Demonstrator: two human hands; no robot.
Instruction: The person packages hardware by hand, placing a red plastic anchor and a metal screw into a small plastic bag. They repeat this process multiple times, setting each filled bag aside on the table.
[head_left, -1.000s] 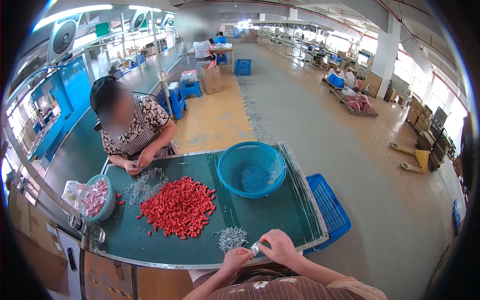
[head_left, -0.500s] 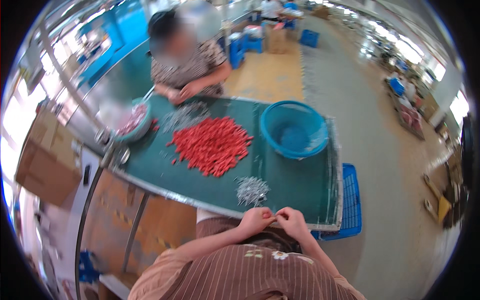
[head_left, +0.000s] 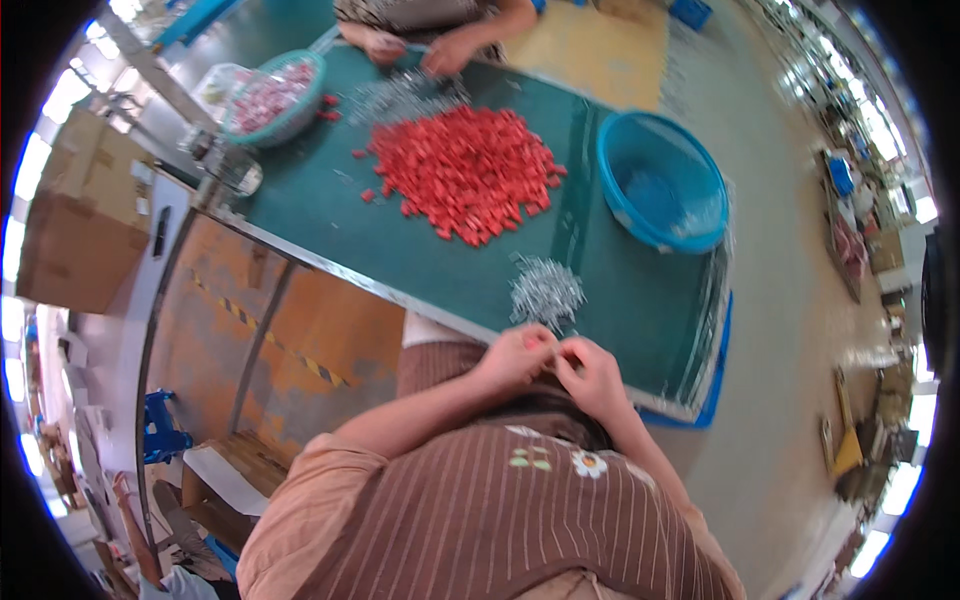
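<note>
At the near edge of the green-topped table (head_left: 330,230), my left hand (head_left: 518,360) is closed, with a small red piece (head_left: 532,342) showing between its fingers. My right hand (head_left: 592,380) pinches right beside it, fingertips close to the left ones; what it holds is too small to make out. Just beyond my hands lies a small heap of thin silvery metal pieces (head_left: 546,291). Farther in, a large pile of short red pieces (head_left: 465,170) covers the middle of the table.
An empty-looking blue basin (head_left: 665,182) stands at right. A pale green basket (head_left: 290,125) of pinkish pieces sits at far left. Across the table, a co-worker's hands (head_left: 445,52) are over another silvery heap (head_left: 405,98). Cardboard boxes (head_left: 85,220) stand at left.
My view has tipped downward, so the table and piles appear higher in the picture. My hands stay together at the table edge; the co-worker's hands have moved apart over their heap.
</note>
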